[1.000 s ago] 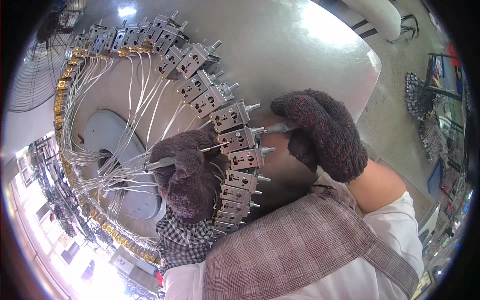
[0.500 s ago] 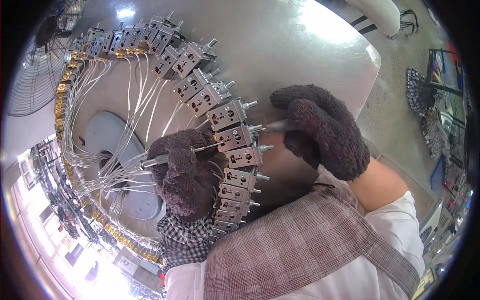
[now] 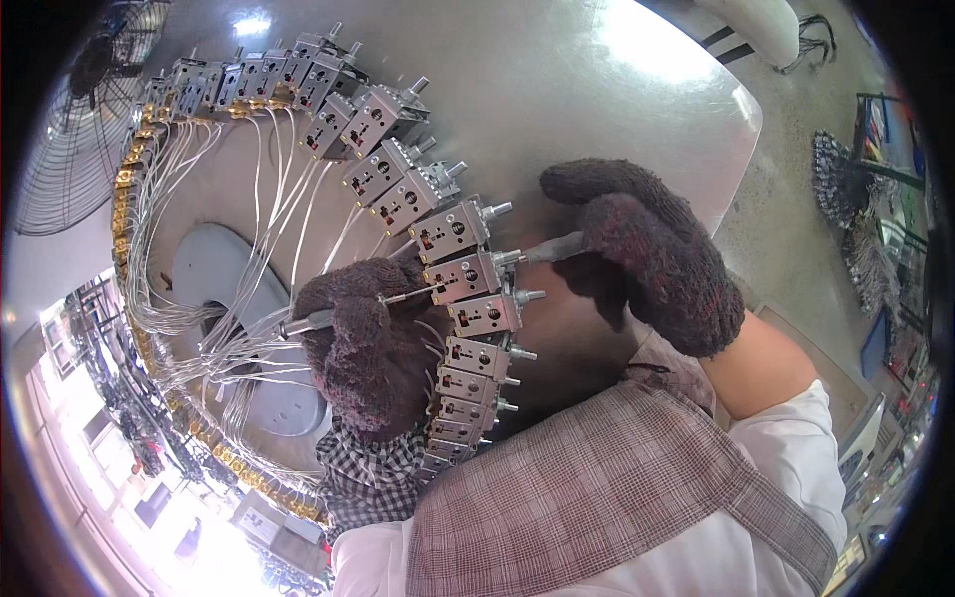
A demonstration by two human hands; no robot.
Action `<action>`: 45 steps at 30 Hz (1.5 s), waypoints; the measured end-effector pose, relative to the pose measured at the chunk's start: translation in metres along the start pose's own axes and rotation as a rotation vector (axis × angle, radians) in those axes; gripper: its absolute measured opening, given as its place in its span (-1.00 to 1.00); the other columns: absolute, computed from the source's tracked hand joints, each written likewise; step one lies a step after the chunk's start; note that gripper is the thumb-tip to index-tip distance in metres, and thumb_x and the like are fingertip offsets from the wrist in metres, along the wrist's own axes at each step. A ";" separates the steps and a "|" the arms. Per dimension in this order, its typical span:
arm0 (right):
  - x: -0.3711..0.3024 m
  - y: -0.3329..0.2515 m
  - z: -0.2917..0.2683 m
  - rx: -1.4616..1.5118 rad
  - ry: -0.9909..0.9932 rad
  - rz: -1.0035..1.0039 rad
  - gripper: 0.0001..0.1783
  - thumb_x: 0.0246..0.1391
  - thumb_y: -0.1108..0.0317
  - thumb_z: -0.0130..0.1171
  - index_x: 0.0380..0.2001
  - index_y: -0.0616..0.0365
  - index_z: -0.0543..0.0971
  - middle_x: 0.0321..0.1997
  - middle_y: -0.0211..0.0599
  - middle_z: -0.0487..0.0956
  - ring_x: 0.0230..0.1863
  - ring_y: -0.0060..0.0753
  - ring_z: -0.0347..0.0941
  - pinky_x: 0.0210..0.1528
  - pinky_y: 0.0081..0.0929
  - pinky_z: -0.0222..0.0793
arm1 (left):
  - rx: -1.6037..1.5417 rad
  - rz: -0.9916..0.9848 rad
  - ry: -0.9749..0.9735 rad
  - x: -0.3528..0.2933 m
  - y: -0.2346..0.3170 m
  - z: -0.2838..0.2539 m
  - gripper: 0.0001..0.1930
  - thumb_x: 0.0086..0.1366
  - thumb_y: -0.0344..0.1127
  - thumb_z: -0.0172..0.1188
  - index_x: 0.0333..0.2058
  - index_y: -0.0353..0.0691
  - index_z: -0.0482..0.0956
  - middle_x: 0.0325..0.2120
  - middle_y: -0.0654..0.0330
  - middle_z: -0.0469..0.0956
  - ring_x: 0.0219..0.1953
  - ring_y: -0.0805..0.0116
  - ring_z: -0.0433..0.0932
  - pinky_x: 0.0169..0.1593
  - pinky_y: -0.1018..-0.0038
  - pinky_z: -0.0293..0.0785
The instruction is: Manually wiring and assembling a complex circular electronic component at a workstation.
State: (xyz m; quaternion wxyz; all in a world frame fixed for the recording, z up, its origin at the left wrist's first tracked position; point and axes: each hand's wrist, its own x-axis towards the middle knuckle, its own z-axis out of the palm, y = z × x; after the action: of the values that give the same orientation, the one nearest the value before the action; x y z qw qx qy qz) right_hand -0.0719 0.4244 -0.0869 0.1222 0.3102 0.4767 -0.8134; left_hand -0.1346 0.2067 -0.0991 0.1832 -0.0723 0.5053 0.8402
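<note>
My left hand [image 3: 358,348], in a dark knitted glove, is closed round a slim screwdriver [image 3: 410,295]. Its thin tip meets the face of one small metal switch box [image 3: 460,279] with a protruding spindle. From the other side, my gloved right hand [image 3: 662,264] grips a grey tapered tool [image 3: 553,248], its end at that box's spindle; the tool's exact kind is hidden by the glove. More such metal boxes [image 3: 380,171] stand side by side in a curved row above and below. White wires [image 3: 284,189] run from the row toward the middle.
A grey flat piece with an opening [image 3: 204,264] lies inside the ring, under the wires. Brass-coloured parts [image 3: 121,219] line the ring's left side. A wire-guarded fan [image 3: 70,149] stands at the far left. The shiny metal tabletop [image 3: 517,90] ends at a rounded corner on the right.
My right hand has shifted slightly to the right and up, and the grey tool tilts a little more, its end still at the spindle. The left hand and screwdriver stay nearly in place.
</note>
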 end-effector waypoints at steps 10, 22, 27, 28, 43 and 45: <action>-0.003 -0.006 0.003 -0.014 -0.008 -0.008 -0.58 0.09 0.19 0.10 -0.01 0.13 0.40 -0.35 -0.33 0.53 -0.41 -0.54 0.47 -0.64 -0.71 0.30 | 0.994 0.264 -0.177 0.004 0.004 -0.005 -0.69 0.19 -0.19 0.14 -0.24 -0.33 0.38 -0.35 0.00 0.49 -0.28 0.15 0.53 -0.18 0.27 0.53; 0.007 -0.001 0.002 -0.124 0.024 0.018 -0.56 0.03 0.01 0.12 -0.17 0.14 0.50 -0.62 -0.32 0.51 -0.68 -0.59 0.39 -0.70 -0.69 0.25 | 0.155 0.012 -0.062 0.001 0.004 0.000 -0.67 0.15 -0.23 0.18 -0.21 -0.33 0.36 -0.32 -0.01 0.48 -0.23 0.16 0.51 -0.11 0.28 0.50; 0.004 -0.005 0.009 -0.043 0.042 0.071 -0.58 0.06 0.07 0.11 -0.14 0.17 0.48 -0.56 -0.31 0.53 -0.63 -0.59 0.43 -0.69 -0.69 0.28 | -0.027 -0.043 -0.080 0.005 0.002 -0.011 -0.67 0.20 -0.20 0.13 -0.19 -0.32 0.34 -0.31 -0.01 0.48 -0.27 0.15 0.53 -0.24 0.31 0.54; 0.003 -0.005 0.010 0.012 0.053 0.064 -0.59 0.07 0.11 0.10 -0.11 0.17 0.47 -0.52 -0.30 0.54 -0.60 -0.58 0.45 -0.69 -0.69 0.29 | 0.014 -0.056 -0.088 0.005 0.002 -0.011 -0.66 0.21 -0.19 0.12 -0.19 -0.32 0.33 -0.31 -0.01 0.48 -0.29 0.14 0.54 -0.28 0.32 0.55; -0.019 -0.004 -0.007 -0.076 0.074 -0.058 -0.53 0.06 0.21 0.08 0.02 0.18 0.38 -0.43 -0.28 0.54 -0.48 -0.52 0.47 -0.63 -0.71 0.32 | 0.062 -0.074 -0.095 -0.009 0.015 0.007 -0.69 0.21 -0.21 0.12 -0.16 -0.25 0.33 -0.29 0.06 0.47 -0.22 0.15 0.52 -0.21 0.29 0.56; -0.023 -0.003 -0.006 -0.115 0.114 -0.050 -0.49 0.04 0.16 0.07 0.03 0.19 0.36 -0.46 -0.30 0.53 -0.51 -0.54 0.44 -0.62 -0.70 0.27 | 0.015 -0.087 -0.065 -0.015 0.014 0.003 -0.70 0.21 -0.21 0.13 -0.17 -0.24 0.34 -0.29 0.07 0.47 -0.22 0.15 0.52 -0.18 0.26 0.54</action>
State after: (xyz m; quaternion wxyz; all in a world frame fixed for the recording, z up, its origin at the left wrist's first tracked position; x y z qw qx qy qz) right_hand -0.0534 0.4287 -0.0730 0.0921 0.3363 0.5365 -0.7685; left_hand -0.1264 0.1998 -0.0819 0.2362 -0.0655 0.5019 0.8295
